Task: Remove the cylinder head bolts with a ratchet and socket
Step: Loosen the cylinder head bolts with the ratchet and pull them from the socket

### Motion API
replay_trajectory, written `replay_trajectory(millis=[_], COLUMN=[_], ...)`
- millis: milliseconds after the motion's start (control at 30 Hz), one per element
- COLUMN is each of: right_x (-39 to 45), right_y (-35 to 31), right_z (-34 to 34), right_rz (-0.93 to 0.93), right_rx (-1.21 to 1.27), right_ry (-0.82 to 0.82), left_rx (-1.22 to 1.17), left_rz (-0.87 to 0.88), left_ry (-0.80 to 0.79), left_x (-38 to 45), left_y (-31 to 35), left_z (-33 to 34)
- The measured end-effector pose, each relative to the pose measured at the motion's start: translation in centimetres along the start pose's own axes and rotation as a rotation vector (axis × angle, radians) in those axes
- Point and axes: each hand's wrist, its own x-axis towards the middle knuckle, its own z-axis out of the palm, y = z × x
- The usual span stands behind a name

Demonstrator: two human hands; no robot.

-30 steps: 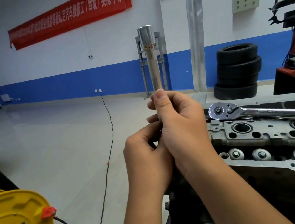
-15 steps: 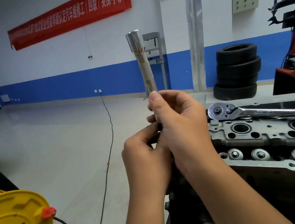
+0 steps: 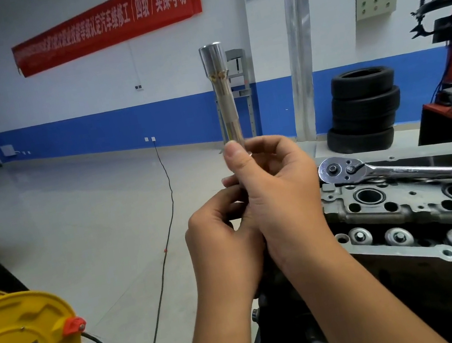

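Socket [image 3: 222, 93], a long silver one with its wide end up, stood nearly upright in front of the person, left of the cylinder head [image 3: 411, 202]. Right hand [image 3: 279, 192] gripped its lower part, thumb laid along the shaft. Left hand [image 3: 223, 250] curled just below and against the right hand, fingers closed at the socket's bottom end, which was hidden. Ratchet [image 3: 400, 171] lay flat on the cylinder head, red handle pointing right. Bolts [image 3: 397, 236] sat in a row along the head's near edge.
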Motion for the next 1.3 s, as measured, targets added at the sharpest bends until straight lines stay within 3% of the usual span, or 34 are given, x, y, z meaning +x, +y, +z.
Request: replay_trajectory(millis=[267, 400, 533, 733, 933, 1100, 1300], right_x=[0.23, 0.11, -0.13, 0.05, -0.24, -0.04, -0.09], right_y=[0.29, -0.11, -0.04, 0.18, -0.13, 0.07, 0.18], right_z=[-0.06, 0.09, -0.07, -0.02, -0.03, -0.03, 0.07], right_rz=[-0.04, 0.045, -0.05, -0.075, -0.037, -0.112, -0.052], right_rx=[-0.069, 0.019, -0.033, -0.034, 0.015, -0.073, -0.056], right_ry=[0.039, -0.015, 0.007, 0.029, 0.01, -0.008, -0.047], left_rx=[-0.032, -0.024, 0.02, -0.035, -0.038, -0.036, -0.069], left_rz=[0.016, 0.0, -0.001, 0.038, 0.016, 0.014, 0.006], left_ry=[-0.1, -0.034, 0.01, -0.085, 0.002, -0.042, -0.009], left_x=[-0.14, -0.11, -0.17, -0.29, -0.22, -0.32, -0.39], left_y=[0.25, 0.23, 0.11, 0.5, 0.24, 0.21, 0.42], left_z=[-0.21, -0.05, 0.06, -0.19, 0.12, -0.1, 0.02])
